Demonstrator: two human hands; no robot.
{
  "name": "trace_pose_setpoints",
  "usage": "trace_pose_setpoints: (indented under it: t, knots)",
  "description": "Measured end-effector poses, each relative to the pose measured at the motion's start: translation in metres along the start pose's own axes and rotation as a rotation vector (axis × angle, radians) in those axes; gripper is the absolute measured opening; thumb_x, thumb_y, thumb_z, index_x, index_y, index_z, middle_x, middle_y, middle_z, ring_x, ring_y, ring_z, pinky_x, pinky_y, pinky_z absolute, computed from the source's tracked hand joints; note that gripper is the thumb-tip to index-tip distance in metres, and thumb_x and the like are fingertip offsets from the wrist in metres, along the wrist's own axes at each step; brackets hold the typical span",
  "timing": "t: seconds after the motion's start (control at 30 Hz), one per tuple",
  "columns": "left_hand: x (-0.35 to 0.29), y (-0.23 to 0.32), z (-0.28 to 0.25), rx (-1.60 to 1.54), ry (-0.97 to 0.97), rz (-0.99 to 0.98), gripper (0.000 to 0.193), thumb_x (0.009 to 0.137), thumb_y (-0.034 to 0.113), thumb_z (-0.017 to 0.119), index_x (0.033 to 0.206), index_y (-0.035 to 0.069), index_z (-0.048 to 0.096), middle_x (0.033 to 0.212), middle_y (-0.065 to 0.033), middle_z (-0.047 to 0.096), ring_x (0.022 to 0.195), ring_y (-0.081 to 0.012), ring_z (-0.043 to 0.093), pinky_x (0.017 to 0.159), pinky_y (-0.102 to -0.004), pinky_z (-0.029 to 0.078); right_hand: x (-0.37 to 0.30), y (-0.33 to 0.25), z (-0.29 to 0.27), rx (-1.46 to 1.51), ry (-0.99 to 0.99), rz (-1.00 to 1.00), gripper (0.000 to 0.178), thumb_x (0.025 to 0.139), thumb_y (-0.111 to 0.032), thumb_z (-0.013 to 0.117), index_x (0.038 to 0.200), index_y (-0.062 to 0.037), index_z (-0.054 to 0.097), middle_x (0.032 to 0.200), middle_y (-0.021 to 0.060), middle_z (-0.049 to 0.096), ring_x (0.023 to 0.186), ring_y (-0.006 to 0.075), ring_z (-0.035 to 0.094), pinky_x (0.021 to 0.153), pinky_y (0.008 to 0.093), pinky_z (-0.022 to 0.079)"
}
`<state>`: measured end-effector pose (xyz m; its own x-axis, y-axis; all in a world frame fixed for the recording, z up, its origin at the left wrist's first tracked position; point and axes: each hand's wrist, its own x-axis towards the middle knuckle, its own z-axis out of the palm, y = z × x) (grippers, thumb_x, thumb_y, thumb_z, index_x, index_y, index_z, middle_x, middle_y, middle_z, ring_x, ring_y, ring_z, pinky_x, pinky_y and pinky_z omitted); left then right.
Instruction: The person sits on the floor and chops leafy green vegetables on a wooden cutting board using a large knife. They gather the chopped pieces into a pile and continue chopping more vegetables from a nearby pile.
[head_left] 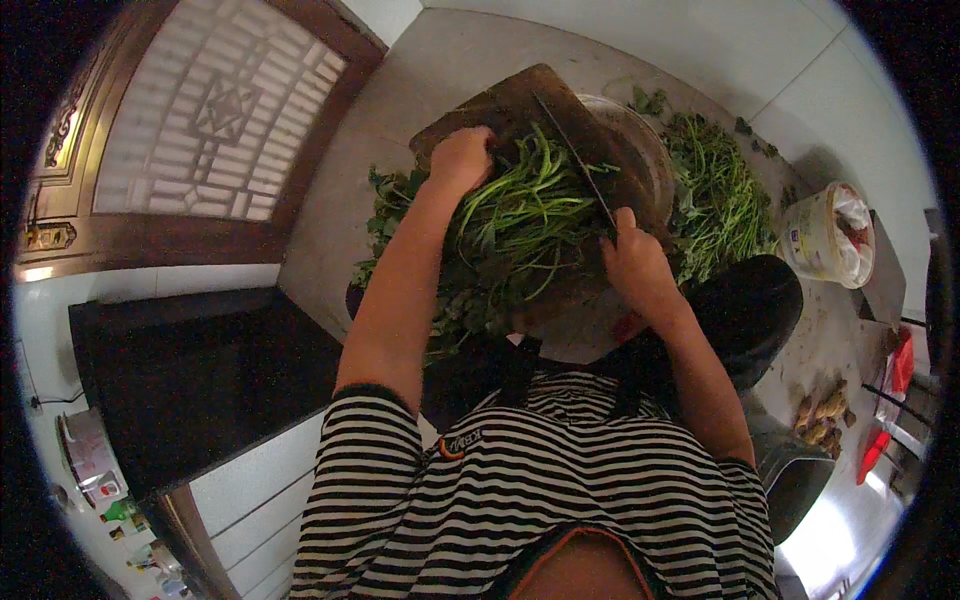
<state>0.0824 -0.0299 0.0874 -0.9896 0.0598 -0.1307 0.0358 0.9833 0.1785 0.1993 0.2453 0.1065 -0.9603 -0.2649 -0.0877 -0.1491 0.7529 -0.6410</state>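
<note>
My right hand (640,265) is closed around the handle of a kitchen knife (576,158). Its long blade, seen nearly edge-on, slants up and left across a dark wooden cutting board (520,98). A bunch of leafy green stalks (530,200) lies on the board, left of the blade, with leaves spilling over the near and left sides. My left hand (463,160) is curled at the board's left part, beside the stalks. Its fingertips are turned away, so I cannot make out what they hold. A few cut bits lie by the blade.
A round basin (655,150) shows its rim behind the board. More greens (715,200) are heaped on the floor at right, near a white bucket (828,235) with a plastic liner. Brown roots or tubers (825,415) lie farther right. A black countertop (200,370) and a framed lattice door (230,110) stand left.
</note>
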Motion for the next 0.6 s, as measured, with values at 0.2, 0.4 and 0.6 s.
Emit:
trace_pose_setpoints:
  t: [0.2,0.4,0.6]
  knots:
    - [-0.013,0.009,-0.016,-0.014,-0.116,0.328,0.03,0.083,0.009,0.05,0.11,0.012,0.062,0.102,-0.0144,0.064,0.094,-0.0331,0.06,0.081,-0.0448,0.048,0.0,0.003,0.002,0.015,0.031,-0.014,0.027,0.084,-0.014,0.057,0.096,-0.0006,0.037,0.07,0.0253,0.059,0.066,0.0452,0.059,0.056,0.0537,0.047]
    - [0.021,-0.011,-0.028,-0.365,0.099,0.0,0.053,0.088,0.052,0.043,0.109,0.006,0.06,0.098,-0.0166,0.064,0.094,-0.0347,0.059,0.078,-0.0432,0.046,0.0,0.005,0.003,0.017,0.007,-0.005,0.028,0.084,-0.012,0.057,0.099,-0.0012,0.036,0.071,0.0258,0.059,0.069,0.0458,0.058,0.057,0.053,0.046]
    - [-0.023,0.075,-0.045,-0.471,-0.377,0.014,0.103,0.068,0.077,0.051,0.123,-0.01,0.044,0.109,-0.0287,0.056,0.108,-0.0383,0.053,0.092,-0.0409,0.04,0.0,0.009,0.004,0.025,0.023,-0.016,0.029,0.084,-0.013,0.057,0.1,-0.0008,0.036,0.071,0.0253,0.059,0.069,0.0454,0.059,0.059,0.053,0.047]
